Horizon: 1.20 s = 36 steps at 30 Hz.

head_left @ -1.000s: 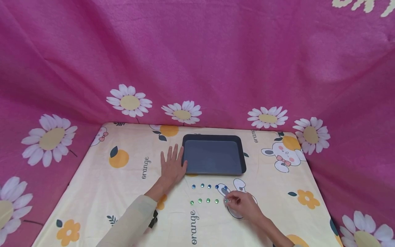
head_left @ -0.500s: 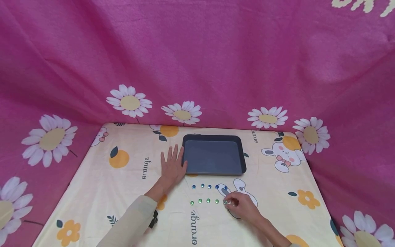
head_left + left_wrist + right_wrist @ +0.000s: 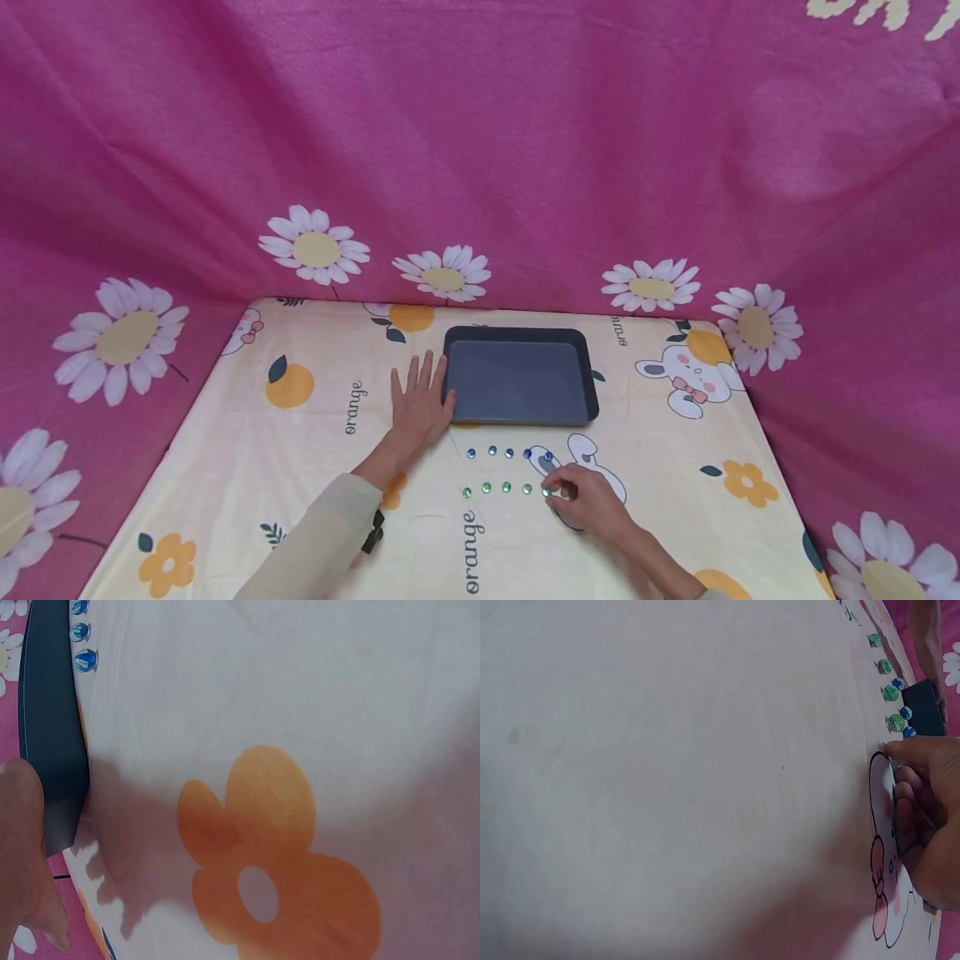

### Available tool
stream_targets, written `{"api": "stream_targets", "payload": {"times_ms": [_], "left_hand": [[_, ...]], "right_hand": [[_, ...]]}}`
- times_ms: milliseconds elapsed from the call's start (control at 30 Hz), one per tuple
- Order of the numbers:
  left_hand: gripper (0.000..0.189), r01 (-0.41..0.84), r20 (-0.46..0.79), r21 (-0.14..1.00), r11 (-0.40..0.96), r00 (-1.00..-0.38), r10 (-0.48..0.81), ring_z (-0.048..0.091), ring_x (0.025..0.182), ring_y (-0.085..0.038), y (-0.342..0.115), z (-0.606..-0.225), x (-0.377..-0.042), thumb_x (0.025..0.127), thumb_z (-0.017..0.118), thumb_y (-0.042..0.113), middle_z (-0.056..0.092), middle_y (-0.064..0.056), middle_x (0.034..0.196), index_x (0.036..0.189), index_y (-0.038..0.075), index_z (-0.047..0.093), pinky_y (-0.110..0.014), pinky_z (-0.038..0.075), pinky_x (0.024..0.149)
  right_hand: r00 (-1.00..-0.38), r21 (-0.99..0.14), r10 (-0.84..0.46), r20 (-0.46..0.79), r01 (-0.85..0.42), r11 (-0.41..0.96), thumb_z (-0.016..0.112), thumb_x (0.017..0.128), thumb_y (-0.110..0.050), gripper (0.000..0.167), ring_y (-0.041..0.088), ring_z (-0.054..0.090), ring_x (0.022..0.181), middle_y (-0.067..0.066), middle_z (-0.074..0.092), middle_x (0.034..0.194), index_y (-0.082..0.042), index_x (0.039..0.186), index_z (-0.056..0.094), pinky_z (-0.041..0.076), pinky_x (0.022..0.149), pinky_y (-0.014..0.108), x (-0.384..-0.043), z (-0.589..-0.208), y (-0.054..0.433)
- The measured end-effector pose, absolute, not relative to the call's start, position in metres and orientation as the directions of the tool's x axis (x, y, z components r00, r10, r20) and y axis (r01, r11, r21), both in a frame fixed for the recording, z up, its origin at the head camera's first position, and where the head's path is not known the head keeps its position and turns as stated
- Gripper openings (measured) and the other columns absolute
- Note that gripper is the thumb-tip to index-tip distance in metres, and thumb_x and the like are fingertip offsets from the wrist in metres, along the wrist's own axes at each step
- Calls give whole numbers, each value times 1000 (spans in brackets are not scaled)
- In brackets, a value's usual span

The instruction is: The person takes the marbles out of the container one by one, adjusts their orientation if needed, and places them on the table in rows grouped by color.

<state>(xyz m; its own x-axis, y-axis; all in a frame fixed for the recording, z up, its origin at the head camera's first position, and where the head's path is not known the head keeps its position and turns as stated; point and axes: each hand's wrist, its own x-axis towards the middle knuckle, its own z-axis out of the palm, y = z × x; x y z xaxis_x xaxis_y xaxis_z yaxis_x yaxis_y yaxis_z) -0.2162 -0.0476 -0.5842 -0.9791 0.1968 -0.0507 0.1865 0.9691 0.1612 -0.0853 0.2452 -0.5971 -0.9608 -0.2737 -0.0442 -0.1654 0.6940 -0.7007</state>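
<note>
Green glass marbles [image 3: 506,487] form a row across the cloth, with a matching row of blue marbles [image 3: 509,453] behind it. My right hand [image 3: 592,498] is at the right end of the green row, thumb and forefinger pinching the last green marble [image 3: 547,492]. In the right wrist view that marble is mostly hidden by the fingers [image 3: 919,754]. My left hand [image 3: 420,408] lies spread with straight fingers along the left side of a dark grey tray [image 3: 525,422], its thumb at the tray's near left corner.
Pale patterned cloth [image 3: 315,467] with oranges, flowers and rabbits covers the table. A pink curtain [image 3: 480,150] with daisies rises behind it and at both sides. The tray stands just beyond the blue row.
My right hand has shifted slightly left with the last green marble, bringing it closer to the rest of its row. The left hand and tray have stayed still.
</note>
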Motion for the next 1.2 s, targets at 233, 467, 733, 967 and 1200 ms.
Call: {"api": "stream_targets", "payload": {"times_ms": [233,467,733,967,1200], "left_hand": [[69,185,-57,159,970,-979,196,5,152,-33,-47,-585,-217,103,38,47,8,-11,167,161,14,19,-61,-2,116],[69,195,-55,143,970,-977,204,6,151,-33,-47,-585,-218,103,38,48,9,-11,167,161,15,19,-61,0,117],[70,199,-64,143,970,-976,210,6,151,-33,-47,-583,-218,103,37,48,9,-11,167,161,14,19,-61,1,117],[69,199,-48,174,964,-976,211,10,151,-35,-49,-580,-218,102,42,46,12,-13,166,160,13,23,-62,3,116],[70,197,-78,211,957,-973,217,8,151,-35,-51,-576,-219,103,44,46,13,-14,166,160,12,24,-60,4,117]], "right_hand": [[-961,-707,-267,-67,-143,692,79,81,-3,21,4,50,70,-13,57,80,-20,93,74,44,60,22,-86,-593,246],[-959,-729,-270,-83,-126,673,70,81,6,29,8,52,74,-10,61,86,-19,95,75,48,64,22,-88,-584,248],[-970,-718,-224,-92,-92,690,66,85,6,25,8,54,75,-6,65,91,-15,97,74,50,67,23,-93,-572,250],[-981,-658,-178,-80,-82,748,71,91,-5,16,8,58,79,-7,66,99,-13,104,74,53,73,27,-107,-554,258],[-980,-577,-173,-94,-87,812,68,95,-18,31,30,61,115,8,66,126,-11,126,68,50,96,49,-127,-532,272]]}}
